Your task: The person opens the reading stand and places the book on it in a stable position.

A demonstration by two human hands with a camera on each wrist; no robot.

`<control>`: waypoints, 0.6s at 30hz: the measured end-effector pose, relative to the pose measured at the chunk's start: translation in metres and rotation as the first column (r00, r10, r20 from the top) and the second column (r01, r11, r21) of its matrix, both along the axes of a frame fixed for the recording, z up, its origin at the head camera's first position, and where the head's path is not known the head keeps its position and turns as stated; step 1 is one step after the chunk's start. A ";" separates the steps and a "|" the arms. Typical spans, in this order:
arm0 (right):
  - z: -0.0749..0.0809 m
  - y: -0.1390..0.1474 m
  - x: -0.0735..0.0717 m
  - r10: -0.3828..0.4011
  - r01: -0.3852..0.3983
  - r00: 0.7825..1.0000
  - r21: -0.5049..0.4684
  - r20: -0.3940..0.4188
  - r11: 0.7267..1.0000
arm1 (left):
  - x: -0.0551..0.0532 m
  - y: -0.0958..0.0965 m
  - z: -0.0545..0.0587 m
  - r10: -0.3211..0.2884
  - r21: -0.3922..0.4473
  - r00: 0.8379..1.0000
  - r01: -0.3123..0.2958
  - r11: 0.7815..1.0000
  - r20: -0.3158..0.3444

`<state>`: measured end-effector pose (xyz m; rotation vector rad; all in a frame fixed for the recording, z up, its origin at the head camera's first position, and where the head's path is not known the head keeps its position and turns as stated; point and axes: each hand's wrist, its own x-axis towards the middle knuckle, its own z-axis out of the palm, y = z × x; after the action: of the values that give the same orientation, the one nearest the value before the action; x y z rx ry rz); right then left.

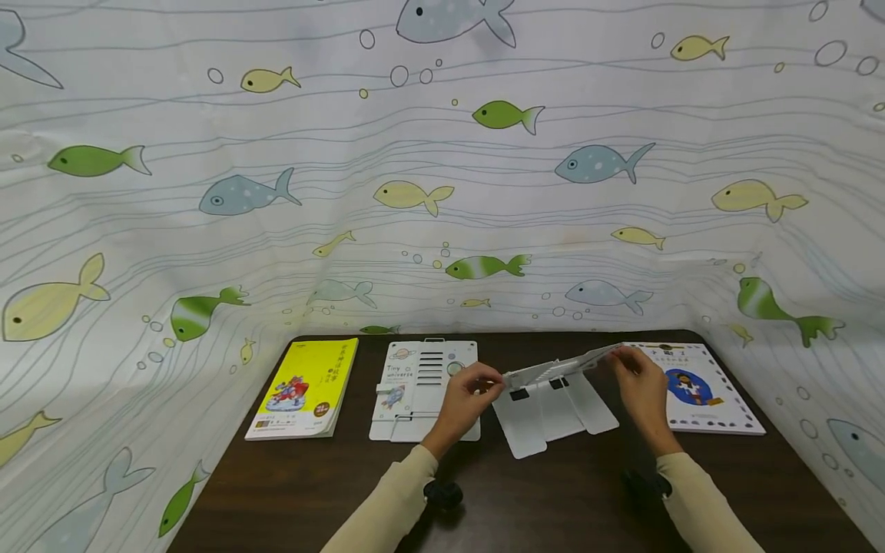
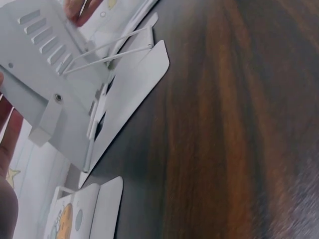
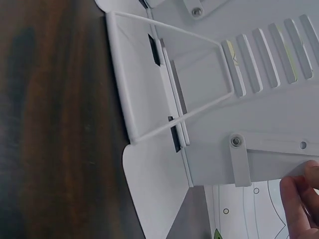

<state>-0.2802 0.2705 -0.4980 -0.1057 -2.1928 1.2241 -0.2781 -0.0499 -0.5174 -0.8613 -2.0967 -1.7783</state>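
A white metal book stand (image 1: pixel 556 407) stands partly unfolded on the table, its base plate flat and its slotted back panel (image 3: pixel 279 114) raised at an angle. My left hand (image 1: pixel 470 398) pinches the left edge of that panel. At the opposite edge, my right hand (image 1: pixel 639 384) pinches the panel between thumb and fingers; the right wrist view shows these fingertips (image 3: pixel 294 199) at its corner. A wire support (image 2: pixel 112 55) runs from the panel's slots to the base. Small swivel arms (image 3: pixel 240 159) are bolted to the panel.
A second white stand (image 1: pixel 394 384), printed "Tiny universe", lies folded left of my left hand. Farther left is a yellow book (image 1: pixel 311 384). A white book (image 1: pixel 719 392) with a blue circle lies behind my right hand. Fish-patterned cloth (image 1: pixel 442 230) surrounds the dark wooden table (image 1: pixel 553 507).
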 end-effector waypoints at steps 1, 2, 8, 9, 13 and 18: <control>0.000 0.001 -0.003 0.001 -0.001 1.000 0.006 -0.001 1.000 | 0.001 0.001 0.000 -0.006 0.001 1.000 0.006 1.000 -0.002; 0.001 0.002 -0.006 0.001 -0.001 1.000 0.011 0.003 1.000 | 0.002 0.003 0.000 -0.011 0.003 1.000 0.011 1.000 -0.008; 0.005 0.003 -0.024 0.036 -0.036 0.999 0.005 0.023 0.999 | 0.010 0.013 0.000 -0.046 0.007 0.996 0.046 0.999 -0.077; 0.006 0.003 -0.027 0.053 -0.053 0.998 -0.006 0.024 0.999 | 0.011 0.015 0.000 -0.050 0.006 0.994 0.050 0.999 -0.095; 0.008 0.001 -0.038 0.133 -0.130 0.990 -0.058 0.045 0.990 | 0.018 0.025 0.001 -0.060 -0.008 0.984 0.059 0.998 -0.165; 0.012 -0.001 -0.053 0.134 -0.131 0.987 -0.037 0.088 0.991 | 0.028 0.040 0.001 -0.045 -0.025 0.973 0.040 0.999 -0.225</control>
<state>-0.3328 0.2692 -0.4863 -0.0288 -2.2896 1.3508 -0.2501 -0.0101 -0.5166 -1.0666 -1.9680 -1.5964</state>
